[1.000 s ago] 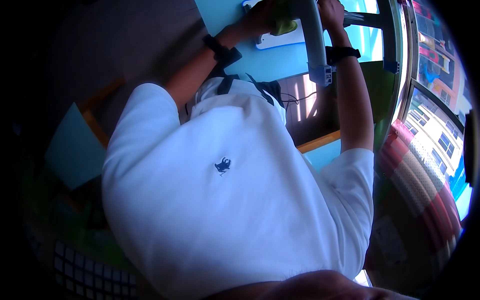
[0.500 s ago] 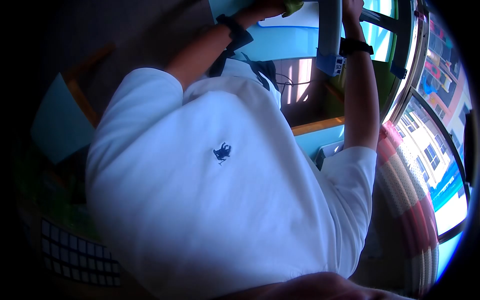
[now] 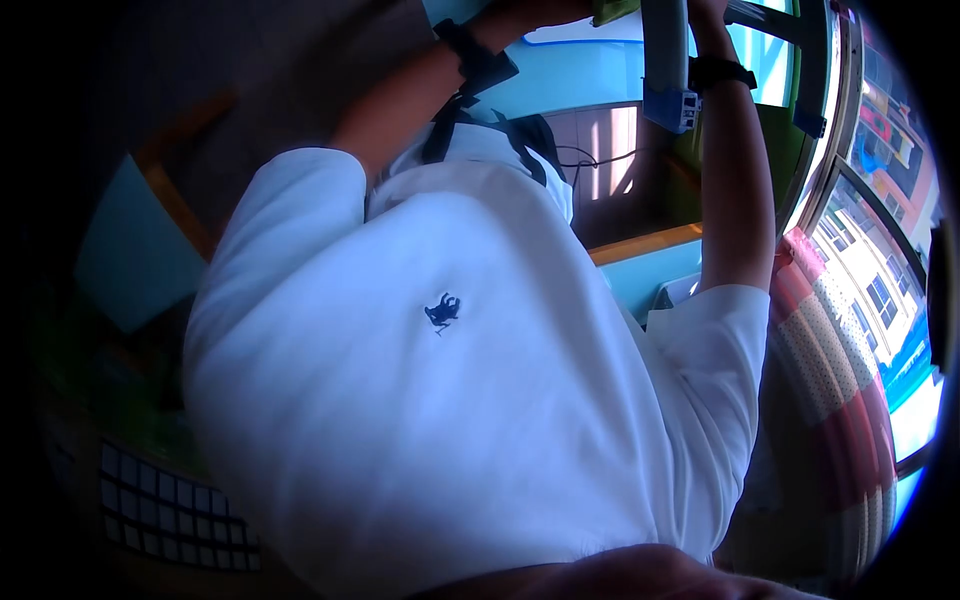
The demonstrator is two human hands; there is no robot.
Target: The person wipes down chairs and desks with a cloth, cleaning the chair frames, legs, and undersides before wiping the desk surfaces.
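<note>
At the top edge, my left hand (image 3: 552, 10) is partly cut off, closed on a green cloth (image 3: 612, 10). The cloth lies beside a grey frame (image 3: 666, 60) with blue-grey leg ends. My right hand (image 3: 707, 12) is at the top edge too, between two of the frame's legs and close against it; its fingers are out of view. A white board with a blue rim (image 3: 585, 30) lies on the light blue tabletop (image 3: 540, 75) behind the left hand. Both wrists wear black bands.
My white shirt fills the middle. Below the tabletop are a brown floor and a dark cable (image 3: 600, 162). An orange-edged light blue panel (image 3: 135, 245) stands at the left, another (image 3: 650, 262) at the right. Windows and a checked pink curtain (image 3: 830, 390) line the right side.
The view has shifted, so the hands, cloth and grey frame now sit higher and further right, more cut off by the top edge. A pale object near my right sleeve has come into view.
</note>
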